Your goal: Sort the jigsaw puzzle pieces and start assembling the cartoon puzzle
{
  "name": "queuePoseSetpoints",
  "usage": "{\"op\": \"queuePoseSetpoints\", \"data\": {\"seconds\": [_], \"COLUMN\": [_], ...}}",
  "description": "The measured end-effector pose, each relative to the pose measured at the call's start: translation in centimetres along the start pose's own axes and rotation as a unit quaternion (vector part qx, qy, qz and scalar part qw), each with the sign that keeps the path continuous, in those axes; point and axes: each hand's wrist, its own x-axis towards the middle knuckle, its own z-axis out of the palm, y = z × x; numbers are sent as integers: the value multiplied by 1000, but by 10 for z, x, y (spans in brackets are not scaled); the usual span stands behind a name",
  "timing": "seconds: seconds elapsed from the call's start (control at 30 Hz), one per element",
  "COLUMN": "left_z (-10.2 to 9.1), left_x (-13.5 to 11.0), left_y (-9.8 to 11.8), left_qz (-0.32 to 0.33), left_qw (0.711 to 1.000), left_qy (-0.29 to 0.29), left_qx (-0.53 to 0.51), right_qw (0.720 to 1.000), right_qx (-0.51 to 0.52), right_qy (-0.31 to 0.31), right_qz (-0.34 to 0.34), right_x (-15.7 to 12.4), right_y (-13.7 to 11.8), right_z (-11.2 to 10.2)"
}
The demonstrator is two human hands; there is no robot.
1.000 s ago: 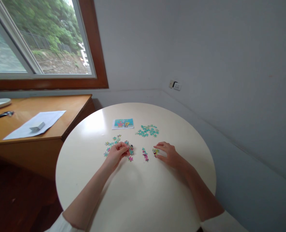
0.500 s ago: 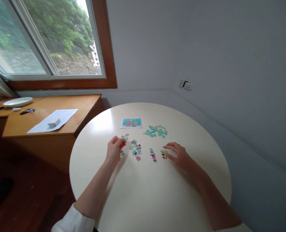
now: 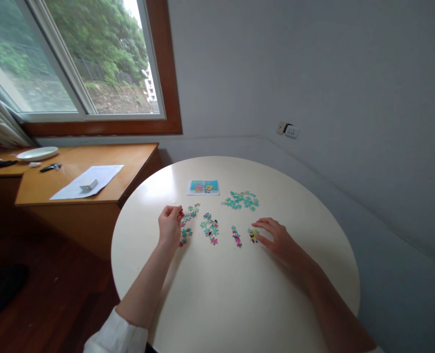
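My left hand [image 3: 170, 225] is closed in a pinch above the left side of the table; whatever is between its fingertips is too small to make out. Close beside it lie loose jigsaw pieces [image 3: 186, 233] in teal and pink. Another loose group of puzzle pieces [image 3: 210, 227] lies a little to the right. A joined pink and teal puzzle strip [image 3: 236, 236] stands apart near the middle. My right hand [image 3: 275, 235] rests with fingers apart around the right side of a small yellow puzzle section [image 3: 253, 235], its thumb beside it.
Behind the groups lie a picture card [image 3: 203, 187] with a pink and a yellow cartoon figure and a spread of teal pieces [image 3: 241, 200]. All sit on a round white table [image 3: 217, 304]. A wooden desk [image 3: 129, 152] with paper and a plate stands left.
My left hand has drawn back leftward, uncovering more of the loose pieces beside it. My right hand stays at the yellow section. The whole view has shifted slightly.
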Motion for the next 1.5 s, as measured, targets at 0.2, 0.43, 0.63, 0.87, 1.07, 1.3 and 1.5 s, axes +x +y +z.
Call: {"op": "queuePoseSetpoints", "data": {"seconds": [0.2,0.43,0.63,0.87,1.07,1.3,1.5], "left_z": [-1,-1,-1,-2,-2,-3,0], "left_x": [1,-1,-1,0,0,3,0], "left_y": [3,5,8,8,8,5,6], "left_qz": [-23,-1,16,25,15,9,-9], "left_qw": [999,1000,1000,1000,1000,1000,1000], "left_qy": [21,19,7,2,6,8,-3], "left_qx": [-29,-7,2,5,-12,-14,-27], "right_qw": [1000,1000,1000,1000,1000,1000,1000], "right_qx": [3,8,14,20,24,18,20], "right_qy": [-1,-7,-16,-16,-13,-11,-20], "right_qz": [1,4,6,9,1,3,6], "right_x": [0,0,0,1,1,1,2], "right_y": [2,-1,-3,-1,-3,-2,-7], "right_z": [1,-2,-5,-3,-4,-3,-6]}}
